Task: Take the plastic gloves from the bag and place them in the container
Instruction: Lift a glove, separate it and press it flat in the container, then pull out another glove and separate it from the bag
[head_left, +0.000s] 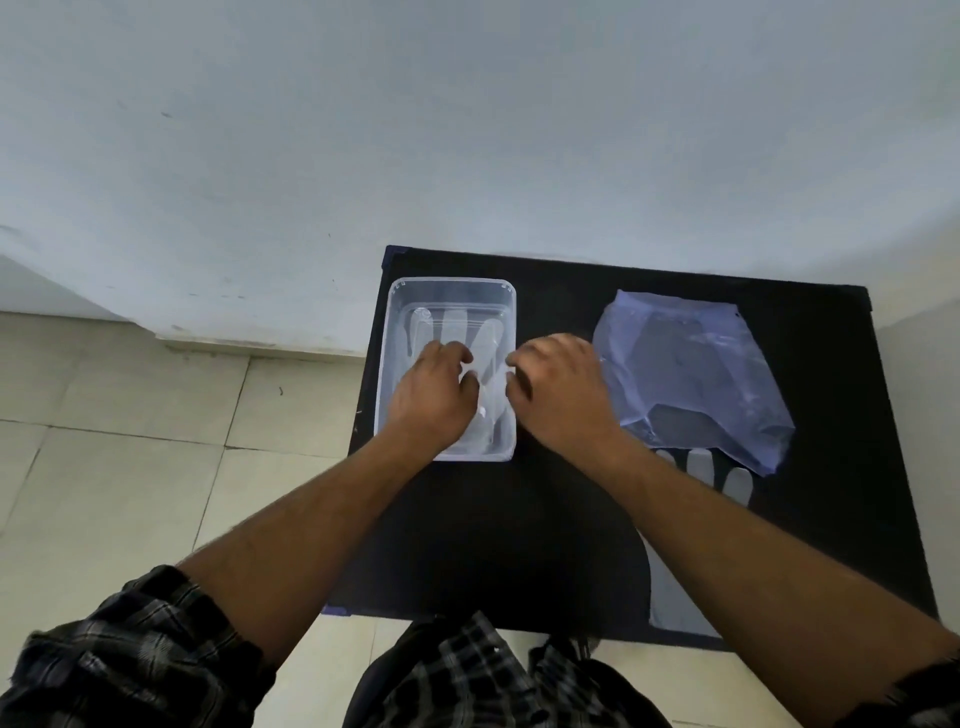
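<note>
At the left of the frame the floor (119, 467) is made of pale, smooth tiles with thin dark joints, and above it the wall (363, 130) is flat and light blue-grey, with some small marks. In the lower left corner a rolled-up checked sleeve (104, 654), dark with grey lines, covers the upper part of the left arm.

The table (545, 519) has a matt black top and takes the centre and right of the frame. On its left part stands the container (447, 283), a clear plastic box, rectangular with rounded corners and thin glossy walls. Inside it lies a transparent plastic glove (457, 319), very thin and a little shiny; its long flat fingers point to the upper edge of the frame.

The left hand (434, 395) is over the near half of the container, palm down, with the fingers bent and close together at the glove film. The right hand (558, 389) is at the right rim of the container, its fingers curled too, and the tips of both hands meet over the glove. I cannot tell for sure if the tips pinch the film or only touch it.

To the right lies the bag (696, 379), a wrinkled, half-transparent bluish plastic, flat on the table with irregular folded edges. From under its lower edge some pale glove fingers (698, 465) come out, pointing to the bottom of the frame.
</note>
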